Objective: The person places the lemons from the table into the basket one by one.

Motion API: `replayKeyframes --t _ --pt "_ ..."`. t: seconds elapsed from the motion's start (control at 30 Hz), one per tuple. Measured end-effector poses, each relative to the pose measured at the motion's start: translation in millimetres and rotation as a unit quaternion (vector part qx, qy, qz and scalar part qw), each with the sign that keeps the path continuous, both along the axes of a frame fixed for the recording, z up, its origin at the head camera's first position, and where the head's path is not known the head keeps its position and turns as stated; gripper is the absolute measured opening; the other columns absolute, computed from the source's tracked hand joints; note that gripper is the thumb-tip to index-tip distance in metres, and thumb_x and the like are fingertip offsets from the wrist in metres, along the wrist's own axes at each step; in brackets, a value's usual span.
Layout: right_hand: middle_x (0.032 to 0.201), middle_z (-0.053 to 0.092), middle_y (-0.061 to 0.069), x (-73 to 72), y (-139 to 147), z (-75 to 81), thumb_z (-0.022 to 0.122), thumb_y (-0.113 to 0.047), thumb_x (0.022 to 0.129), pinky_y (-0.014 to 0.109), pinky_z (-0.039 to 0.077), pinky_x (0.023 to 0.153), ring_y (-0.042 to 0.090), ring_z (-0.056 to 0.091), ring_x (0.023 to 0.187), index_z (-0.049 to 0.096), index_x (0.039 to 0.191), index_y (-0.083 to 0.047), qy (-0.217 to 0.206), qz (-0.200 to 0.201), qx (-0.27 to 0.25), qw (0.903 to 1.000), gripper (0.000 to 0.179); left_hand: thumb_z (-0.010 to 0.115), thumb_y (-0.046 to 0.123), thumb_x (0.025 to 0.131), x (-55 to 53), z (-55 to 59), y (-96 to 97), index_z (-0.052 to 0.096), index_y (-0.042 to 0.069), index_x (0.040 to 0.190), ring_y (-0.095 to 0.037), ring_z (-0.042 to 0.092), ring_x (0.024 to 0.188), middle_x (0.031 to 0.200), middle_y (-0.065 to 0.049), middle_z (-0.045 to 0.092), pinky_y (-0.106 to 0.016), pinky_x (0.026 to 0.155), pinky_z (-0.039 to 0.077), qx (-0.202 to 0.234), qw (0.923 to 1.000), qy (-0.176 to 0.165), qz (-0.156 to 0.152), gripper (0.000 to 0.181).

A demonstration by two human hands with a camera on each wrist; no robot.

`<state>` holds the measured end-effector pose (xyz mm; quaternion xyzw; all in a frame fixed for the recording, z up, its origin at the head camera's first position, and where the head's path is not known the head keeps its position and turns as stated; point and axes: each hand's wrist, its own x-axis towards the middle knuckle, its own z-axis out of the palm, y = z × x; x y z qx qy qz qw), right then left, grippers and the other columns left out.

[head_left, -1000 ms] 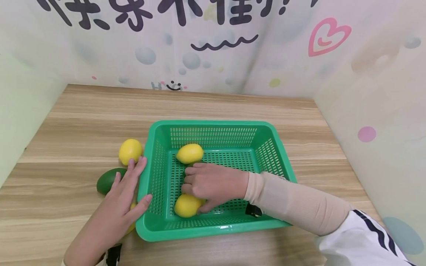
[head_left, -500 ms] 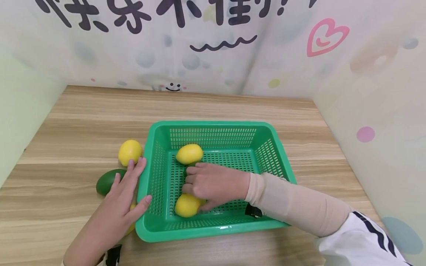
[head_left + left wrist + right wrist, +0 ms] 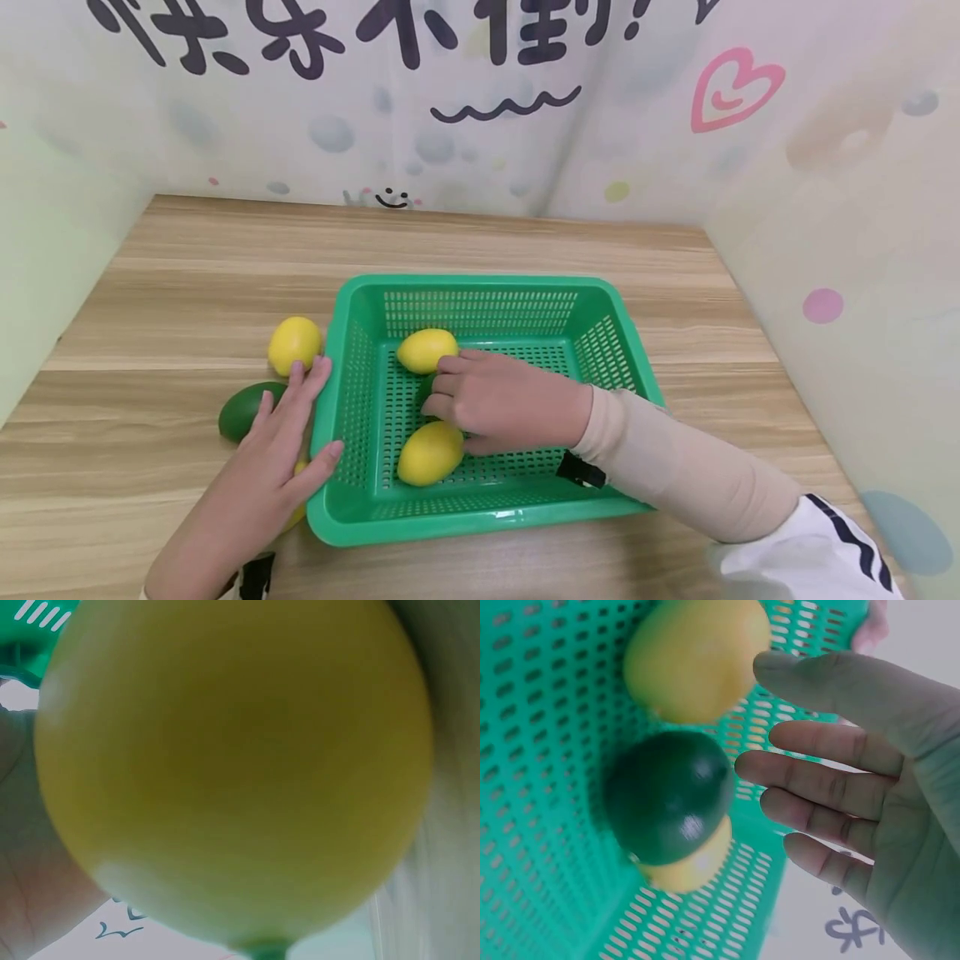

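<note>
A green plastic basket (image 3: 480,282) stands on the table with two lemons and a dark green avocado (image 3: 667,802) in a row inside. The far lemon (image 3: 426,350) and the near lemon (image 3: 431,454) flank the avocado, which my right hand (image 3: 513,404) mostly hides in the head view. Seen from the right wrist, that hand's fingers are loosely extended beside the avocado, and its thumb tip is right at the near lemon. My left hand (image 3: 262,454) rests along the basket's left rim, fingers spread. Under its wrist, a yellow fruit (image 3: 232,765) fills the left wrist view.
Left of the basket, another lemon (image 3: 295,345) and a dark green avocado (image 3: 243,412) lie on the wooden table (image 3: 135,333), close to the left fingers. A printed wall covering (image 3: 480,150) rises behind the table and along both sides.
My right hand has drawn back slightly to the right, away from the near lemon, which shows more fully and has turned a little. The left hand stays at the rim.
</note>
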<state>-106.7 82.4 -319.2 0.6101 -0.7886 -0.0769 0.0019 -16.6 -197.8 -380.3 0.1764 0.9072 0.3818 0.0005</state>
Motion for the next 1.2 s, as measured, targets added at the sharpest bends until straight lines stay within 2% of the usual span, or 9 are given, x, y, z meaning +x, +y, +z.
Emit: replayKeyframes --t 0.17,0.47,0.63,0.87,1.2 --pt "0.106 0.07 -0.004 -2.5 8 13.4 0.089 -0.034 0.081 0.028 0.048 0.091 0.017 0.055 0.1 0.072 0.119 -0.011 0.002 -0.01 -0.018 0.9998 0.048 0.059 0.023 0.105 0.5 -0.6 -0.2 0.006 0.015 0.167 -0.038 0.006 0.157 0.17 -0.015 0.019 -0.065 0.122 -0.001 0.0 1.0 0.002 -0.001 0.082" --pt "0.106 0.071 -0.001 -1.0 29 33.1 0.09 -0.031 0.079 0.031 0.05 0.091 0.02 0.057 0.102 0.071 0.12 -0.007 0.024 -0.028 -0.047 0.9982 0.05 0.059 0.022 0.105 -0.6 -1.2 -0.8 0.006 0.015 0.167 -0.038 0.005 0.157 0.17 -0.015 0.018 -0.064 0.123 -0.002 -0.003 1.0 -0.002 -0.004 0.082" --pt "0.108 0.072 0.0 -0.5 35 37.7 0.09 -0.029 0.079 0.033 0.051 0.096 0.022 0.059 0.107 0.071 0.121 -0.006 0.028 -0.033 -0.058 0.9974 0.051 0.059 0.023 0.105 -0.5 -2.0 -1.2 0.006 0.016 0.167 -0.038 0.005 0.157 0.17 -0.016 0.018 -0.064 0.122 -0.002 -0.002 1.0 0.0 -0.002 0.082" --pt "0.109 0.072 0.001 2.0 44 45.0 0.09 -0.026 0.078 0.033 0.052 0.09 0.023 0.06 0.105 0.072 0.121 -0.005 0.039 -0.034 -0.082 0.9953 0.051 0.059 0.024 0.105 -0.2 -2.5 -1.1 0.006 0.016 0.167 -0.038 0.006 0.157 0.169 -0.016 0.019 -0.063 0.123 -0.002 0.0 1.0 -0.001 -0.002 0.082" --pt "0.107 0.072 0.002 7.0 62 47.8 0.091 -0.027 0.076 0.035 0.052 0.09 0.024 0.061 0.103 0.073 0.118 -0.004 0.036 -0.052 -0.096 0.9933 0.051 0.058 0.025 0.106 -0.4 -0.1 -1.7 0.005 0.015 0.167 -0.038 0.005 0.157 0.17 -0.016 0.017 -0.063 0.123 -0.003 -0.004 1.0 -0.008 -0.004 0.082"
